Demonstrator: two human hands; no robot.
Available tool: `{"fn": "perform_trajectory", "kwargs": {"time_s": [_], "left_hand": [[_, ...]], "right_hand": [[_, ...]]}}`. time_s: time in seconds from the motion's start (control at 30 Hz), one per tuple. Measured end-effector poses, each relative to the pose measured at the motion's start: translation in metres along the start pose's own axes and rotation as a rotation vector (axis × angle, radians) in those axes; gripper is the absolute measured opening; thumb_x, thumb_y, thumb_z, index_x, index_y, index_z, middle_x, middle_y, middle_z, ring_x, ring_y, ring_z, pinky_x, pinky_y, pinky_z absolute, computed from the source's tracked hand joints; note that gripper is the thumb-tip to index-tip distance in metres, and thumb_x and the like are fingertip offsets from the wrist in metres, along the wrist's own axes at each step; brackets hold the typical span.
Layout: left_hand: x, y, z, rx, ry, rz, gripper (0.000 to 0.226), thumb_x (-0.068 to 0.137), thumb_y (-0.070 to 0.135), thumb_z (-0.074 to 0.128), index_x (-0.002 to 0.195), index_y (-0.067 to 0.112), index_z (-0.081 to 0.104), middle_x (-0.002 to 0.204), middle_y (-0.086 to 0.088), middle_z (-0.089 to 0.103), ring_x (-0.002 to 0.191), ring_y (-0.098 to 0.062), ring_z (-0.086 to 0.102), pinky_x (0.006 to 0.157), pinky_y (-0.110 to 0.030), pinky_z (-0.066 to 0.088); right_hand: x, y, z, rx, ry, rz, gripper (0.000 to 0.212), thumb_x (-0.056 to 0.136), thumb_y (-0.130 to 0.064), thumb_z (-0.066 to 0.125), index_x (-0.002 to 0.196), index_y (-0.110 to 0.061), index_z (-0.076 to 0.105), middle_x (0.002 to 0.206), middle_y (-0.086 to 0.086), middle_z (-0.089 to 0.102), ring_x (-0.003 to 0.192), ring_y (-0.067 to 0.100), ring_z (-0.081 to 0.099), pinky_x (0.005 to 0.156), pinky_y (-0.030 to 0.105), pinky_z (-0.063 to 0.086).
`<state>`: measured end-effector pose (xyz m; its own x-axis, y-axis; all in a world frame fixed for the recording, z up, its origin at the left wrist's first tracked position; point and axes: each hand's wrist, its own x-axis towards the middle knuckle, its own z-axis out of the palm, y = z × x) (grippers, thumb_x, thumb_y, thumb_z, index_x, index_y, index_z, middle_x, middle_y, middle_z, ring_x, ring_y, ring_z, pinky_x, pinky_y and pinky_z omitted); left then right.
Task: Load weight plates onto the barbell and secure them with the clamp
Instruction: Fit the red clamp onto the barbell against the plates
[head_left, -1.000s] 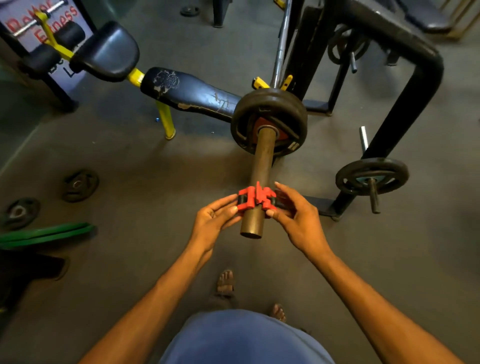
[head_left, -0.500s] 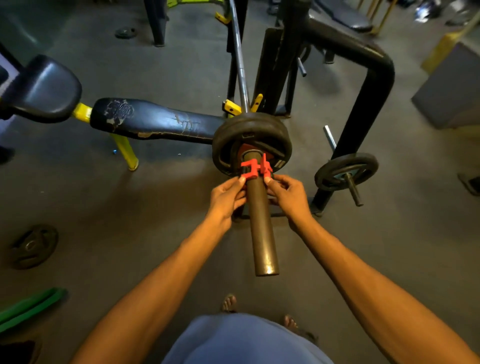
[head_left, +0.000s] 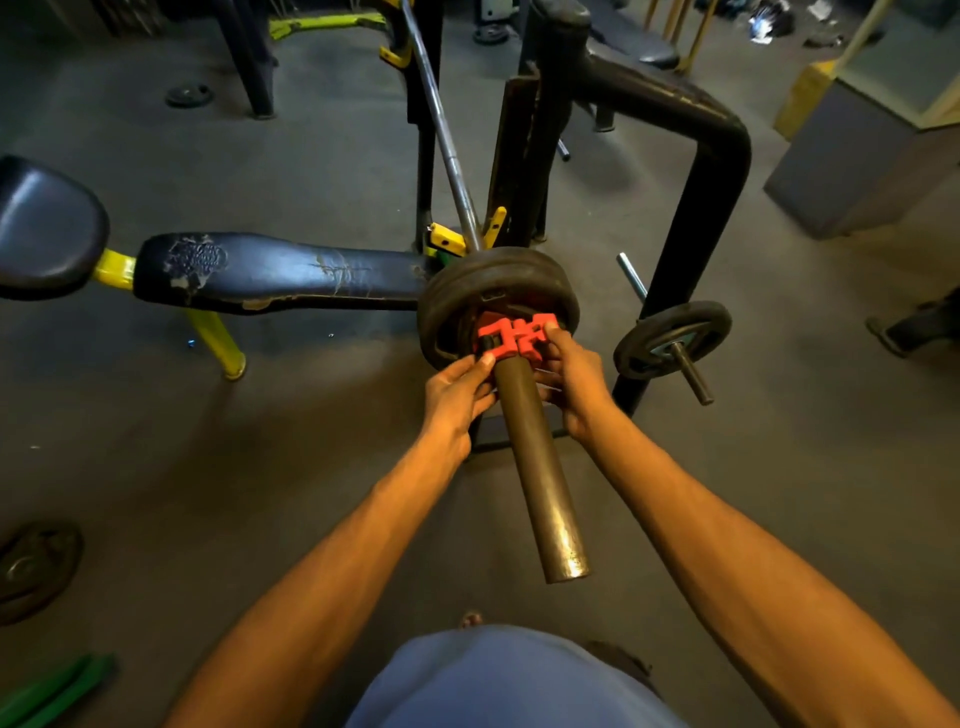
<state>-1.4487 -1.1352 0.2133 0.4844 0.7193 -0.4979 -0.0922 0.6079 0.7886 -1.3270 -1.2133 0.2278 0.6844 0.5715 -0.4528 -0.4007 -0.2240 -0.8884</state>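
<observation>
Fingers (head_left: 480, 364) of the left hand (head_left: 452, 395) pinch the left side of the red plastic barbell clamp (head_left: 514, 335); those of the right hand (head_left: 571, 384) grip its right side. Both hands are closed on it, with no slack visible.

Step in hand, as judged: seating and locking the clamp.

- Black round weight plates (head_left: 498, 280): loaded on the bar, at the far end of the sleeve, just beyond the clamp. Advice: push the clamp square against the outer plate face so no gap remains.
- Brown steel barbell sleeve (head_left: 540, 467): runs from the plates toward the near side, bare along its near length. The clamp encircles it at the far end. Keep the collar perpendicular to the sleeve while closing it.
- Clamp lever: press fully home, then tug the collar to test it.

Not determinable:

- Whether the clamp actually touches the plate; the junction lies in shadow.
- Whether the lever is latched; the fingers cover its sides.
- The plate count; two rims seem to show, but the stack is dark.
- The barbell's far end, which is cut off at the top edge.
</observation>
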Motion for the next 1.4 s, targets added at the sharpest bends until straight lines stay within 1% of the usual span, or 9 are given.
{"fn": "perform_trajectory", "kwargs": {"time_s": [0.1,0.23,0.47,0.63,0.77,0.97,1.13,1.3,1.4], "left_hand": [[-0.001,0.000,0.000,0.009,-0.005,0.006,0.008,0.096,0.013,0.068,0.104,0.012,0.068,0.092,-0.006,0.072,0.087,-0.018,0.070,0.084,-0.032,0.059],[0.001,0.000,-0.002,0.040,-0.011,0.008,0.029,0.096,0.019,0.069,0.121,0.006,0.067,0.104,-0.012,0.073,0.098,-0.024,0.070,0.087,-0.034,0.058],[-0.002,0.007,0.002,0.077,0.031,-0.006,0.031,0.096,0.019,0.069,0.124,0.006,0.063,0.092,-0.006,0.069,0.086,-0.016,0.066,0.080,-0.028,0.057],[-0.012,0.005,0.009,0.165,0.113,0.086,0.038,0.094,0.023,0.071,0.126,0.004,0.062,0.109,-0.008,0.070,0.104,-0.022,0.067,0.084,-0.027,0.055],[-0.042,0.000,0.016,0.491,0.212,0.526,0.040,0.092,0.021,0.069,0.131,0.020,0.057,0.134,-0.001,0.058,0.121,-0.012,0.058,0.094,-0.017,0.047],[-0.059,-0.016,0.093,0.833,-0.031,0.778,0.034,0.088,0.015,0.071,0.121,0.016,0.064,0.122,-0.002,0.063,0.113,-0.013,0.060,0.099,-0.027,0.048],[-0.031,-0.068,0.193,1.090,-0.320,0.516,0.036,0.091,0.023,0.073,0.125,0.015,0.064,0.128,-0.005,0.064,0.120,-0.017,0.060,0.096,-0.026,0.045],[-0.009,-0.120,0.316,1.178,-0.536,0.400,0.042,0.094,0.029,0.070,0.133,0.017,0.060,0.136,0.000,0.063,0.125,-0.014,0.057,0.104,-0.027,0.045],[0.002,-0.142,0.381,1.219,-0.578,0.389,0.044,0.093,0.030,0.071,0.133,0.016,0.060,0.130,-0.002,0.067,0.118,-0.015,0.063,0.101,-0.033,0.053]], "right_hand": [[0.003,0.000,-0.009,0.122,-0.142,0.102,0.054,0.097,-0.054,0.060,0.125,-0.009,0.069,0.106,0.008,0.077,0.090,0.022,0.072,0.071,0.034,0.058],[0.011,-0.002,-0.006,0.228,-0.173,0.192,0.057,0.095,-0.054,0.063,0.127,-0.007,0.064,0.093,0.013,0.069,0.077,0.026,0.064,0.078,0.040,0.055],[0.023,0.006,0.004,0.255,-0.017,0.303,0.033,0.104,-0.039,0.050,0.080,-0.017,0.054,0.049,0.000,0.045,0.035,0.010,0.040,0.037,0.017,0.032],[0.010,0.000,-0.014,0.097,-0.160,0.281,0.029,0.105,-0.039,0.048,0.087,-0.019,0.059,0.076,0.007,0.055,0.060,0.018,0.057,0.058,0.027,0.052],[0.000,-0.005,-0.052,-0.098,-0.076,0.136,0.029,0.100,-0.032,0.059,0.112,-0.007,0.067,0.103,0.012,0.074,0.093,0.027,0.073,0.083,0.042,0.059],[0.000,-0.022,-0.133,-0.267,-0.062,0.027,0.026,0.100,-0.028,0.061,0.115,-0.007,0.066,0.113,0.009,0.075,0.102,0.024,0.074,0.090,0.043,0.057],[0.020,-0.043,-0.241,-0.417,-0.049,-0.091,0.023,0.097,-0.023,0.065,0.105,-0.002,0.066,0.093,0.008,0.070,0.085,0.017,0.067,0.067,0.025,0.049],[0.047,-0.067,-0.379,-0.588,0.071,-0.144,0.015,0.095,-0.024,0.065,0.101,-0.010,0.067,0.099,0.020,0.072,0.085,0.026,0.067,0.071,0.038,0.050],[0.062,-0.086,-0.449,-0.689,0.155,-0.131,0.018,0.094,-0.029,0.068,0.099,-0.012,0.067,0.090,0.012,0.071,0.082,0.025,0.065,0.077,0.044,0.054]]}}
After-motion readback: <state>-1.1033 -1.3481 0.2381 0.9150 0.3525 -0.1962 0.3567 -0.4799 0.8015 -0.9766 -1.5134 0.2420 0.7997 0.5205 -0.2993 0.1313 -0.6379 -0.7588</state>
